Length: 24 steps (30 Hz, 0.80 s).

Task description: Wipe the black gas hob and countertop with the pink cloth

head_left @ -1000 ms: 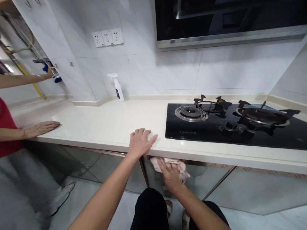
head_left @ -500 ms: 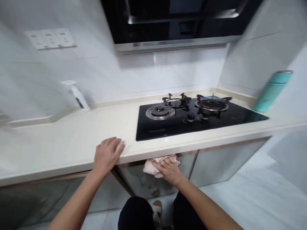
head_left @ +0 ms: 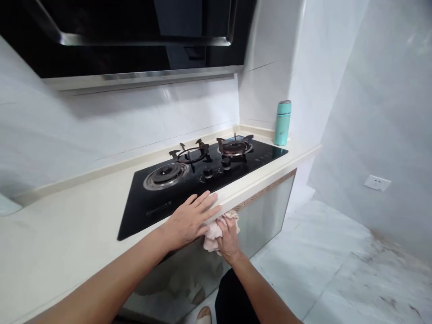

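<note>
Braces left hand [head_left: 189, 219], spread flat, on countertop [head_left: 67, 234] lip beside gas hob [head_left: 189, 180], seemingly for balance. Presses pink cloth [head_left: 209, 239], gripped in right hand [head_left: 228, 236], against cabinet front [head_left: 266, 211] just below.

we see bright, even, cool light with soft shadows. the glossy hob [head_left: 141, 216] and hood [head_left: 135, 49] give pale glare. the right hand [head_left: 227, 234] and cloth [head_left: 209, 238] sit in shade under the counter [head_left: 67, 238] lip. edges bend from the wide lens; the lower corners look soft.
</note>
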Tool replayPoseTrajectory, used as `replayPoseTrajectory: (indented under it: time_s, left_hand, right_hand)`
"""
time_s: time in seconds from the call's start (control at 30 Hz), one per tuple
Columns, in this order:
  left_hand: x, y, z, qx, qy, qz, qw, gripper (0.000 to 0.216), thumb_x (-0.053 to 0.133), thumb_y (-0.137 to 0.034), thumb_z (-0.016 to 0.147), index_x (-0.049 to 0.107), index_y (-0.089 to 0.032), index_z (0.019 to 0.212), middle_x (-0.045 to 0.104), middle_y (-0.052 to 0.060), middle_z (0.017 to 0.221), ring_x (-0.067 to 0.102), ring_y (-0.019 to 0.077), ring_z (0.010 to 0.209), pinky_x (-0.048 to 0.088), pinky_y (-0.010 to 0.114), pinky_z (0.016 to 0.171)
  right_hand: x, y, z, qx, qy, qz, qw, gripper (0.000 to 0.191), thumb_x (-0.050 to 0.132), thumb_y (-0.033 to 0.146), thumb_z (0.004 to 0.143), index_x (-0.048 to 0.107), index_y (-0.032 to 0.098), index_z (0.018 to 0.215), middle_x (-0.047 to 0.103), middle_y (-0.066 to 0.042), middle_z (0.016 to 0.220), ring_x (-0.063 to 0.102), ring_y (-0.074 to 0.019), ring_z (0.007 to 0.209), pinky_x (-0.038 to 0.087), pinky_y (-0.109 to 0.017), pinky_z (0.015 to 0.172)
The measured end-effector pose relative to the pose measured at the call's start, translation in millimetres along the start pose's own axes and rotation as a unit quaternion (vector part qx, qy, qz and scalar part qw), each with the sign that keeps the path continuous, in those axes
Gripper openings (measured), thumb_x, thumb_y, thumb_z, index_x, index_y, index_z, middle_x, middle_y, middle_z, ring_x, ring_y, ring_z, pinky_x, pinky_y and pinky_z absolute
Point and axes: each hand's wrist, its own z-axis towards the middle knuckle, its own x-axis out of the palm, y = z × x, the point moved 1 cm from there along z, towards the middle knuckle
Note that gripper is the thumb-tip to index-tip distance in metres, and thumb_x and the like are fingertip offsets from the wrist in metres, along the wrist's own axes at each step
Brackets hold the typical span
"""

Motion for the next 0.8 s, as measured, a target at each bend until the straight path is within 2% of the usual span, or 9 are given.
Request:
replayPoseTrajectory:
  time_s: [0.13, 0.3, 0.4, 0.47, 0.6, 0.67, 0.73, 0.8]
  left_hand:
    - [18, 9, 20, 0.004, 0.005, -0.033, 0.999, 0.065, 0.059, -0.035, 0.100, 0.036, -0.033, 0.161, 0.031, 0.009, 0.170, 0.031, 0.0344, 0.155, 0.034, 0.052, 0.118]
    - [30, 10, 17, -0.021, -0.016, -0.071, 0.997, 0.064, 0.055, -0.028, 0.100, 0.035, -0.038, 0.160, 0.033, 0.006, 0.170, 0.030, 0.0312, 0.156, 0.034, 0.052, 0.119]
    - [28, 9, 16, -0.022, -0.022, -0.084, 0.996, 0.063, 0.055, -0.028, 0.100, 0.037, -0.038, 0.159, 0.034, 0.006, 0.169, 0.030, 0.0308, 0.156, 0.034, 0.052, 0.120]
    - [25, 9, 16, -0.022, -0.027, -0.089, 0.995, 0.062, 0.055, -0.027, 0.100, 0.039, -0.038, 0.159, 0.036, 0.006, 0.168, 0.032, 0.0309, 0.155, 0.035, 0.052, 0.119]
    - [20, 9, 17, -0.017, -0.040, -0.090, 0.995, 0.061, 0.056, -0.025, 0.099, 0.042, -0.036, 0.157, 0.042, 0.007, 0.165, 0.036, 0.0307, 0.153, 0.038, 0.051, 0.117]
    - [19, 8, 17, -0.014, -0.044, -0.090, 0.995, 0.061, 0.057, -0.023, 0.098, 0.043, -0.035, 0.156, 0.043, 0.008, 0.164, 0.037, 0.0311, 0.152, 0.039, 0.051, 0.116]
    - [19, 8, 17, -0.013, -0.045, -0.089, 0.995, 0.063, 0.058, -0.021, 0.096, 0.043, -0.034, 0.156, 0.043, 0.009, 0.164, 0.037, 0.0318, 0.152, 0.040, 0.052, 0.115]
    - [19, 7, 17, -0.014, -0.046, -0.090, 0.995, 0.064, 0.058, -0.020, 0.096, 0.043, -0.034, 0.156, 0.042, 0.009, 0.165, 0.036, 0.0321, 0.153, 0.040, 0.052, 0.115]
  right_hand:
    - [-5, -34, 8, 0.082, -0.066, 0.001, 0.994, 0.049, 0.032, 0.036, 0.103, 0.040, 0.020, 0.148, 0.038, -0.019, 0.153, 0.037, -0.0317, 0.145, 0.040, -0.061, 0.113]
    - [-10, -73, 26, 0.211, -0.131, 0.004, 0.969, 0.056, 0.036, 0.044, 0.103, 0.036, 0.017, 0.151, 0.035, -0.022, 0.157, 0.034, -0.0336, 0.148, 0.033, -0.062, 0.118]
    - [-5, -77, 34, 0.311, -0.176, -0.010, 0.934, 0.064, 0.031, 0.042, 0.104, 0.020, 0.012, 0.160, 0.030, -0.027, 0.161, 0.024, -0.0370, 0.153, 0.026, -0.067, 0.120]
    - [1, -67, 35, 0.352, -0.186, -0.015, 0.917, 0.069, 0.030, 0.043, 0.105, 0.012, 0.010, 0.162, 0.025, -0.029, 0.163, 0.020, -0.0387, 0.155, 0.024, -0.069, 0.119]
    - [6, -38, 28, 0.347, -0.146, 0.005, 0.926, 0.074, 0.037, 0.048, 0.103, 0.014, 0.014, 0.164, 0.022, -0.025, 0.168, 0.022, -0.0388, 0.156, 0.028, -0.068, 0.120]
    - [2, -38, 28, 0.332, -0.129, 0.017, 0.934, 0.074, 0.036, 0.050, 0.103, 0.015, 0.015, 0.164, 0.023, -0.025, 0.168, 0.023, -0.0397, 0.155, 0.028, -0.069, 0.120]
    - [-7, -58, 35, 0.330, -0.127, 0.020, 0.935, 0.072, 0.031, 0.050, 0.103, 0.015, 0.015, 0.164, 0.023, -0.025, 0.168, 0.022, -0.0404, 0.156, 0.026, -0.069, 0.121]
    - [-22, -94, 50, 0.338, -0.137, 0.014, 0.931, 0.072, 0.026, 0.048, 0.103, 0.012, 0.013, 0.164, 0.020, -0.024, 0.169, 0.019, -0.0393, 0.157, 0.023, -0.068, 0.122]
